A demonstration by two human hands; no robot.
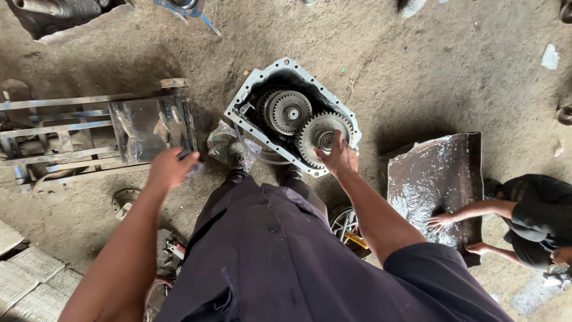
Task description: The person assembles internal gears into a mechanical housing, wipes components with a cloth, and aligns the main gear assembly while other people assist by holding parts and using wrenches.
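An open gearbox housing [257,81] lies on the dirt floor in front of my feet, with two steel gears inside. My right hand [339,156] rests on the near gear [322,132], fingers touching its hub. The far gear [288,111] sits beside it, untouched. My left hand [169,168] is closed around a small dark object at the edge of a metal frame [95,134]; the object is mostly hidden. A crumpled plastic bag [223,140] lies between the frame and the housing.
Another person crouches at the right, both hands on a shiny dented metal sheet [435,173]. Loose parts and a round ring [348,225] lie by my legs. Grey blocks [30,274] sit at lower left. A heavy casting [53,15] is at top left.
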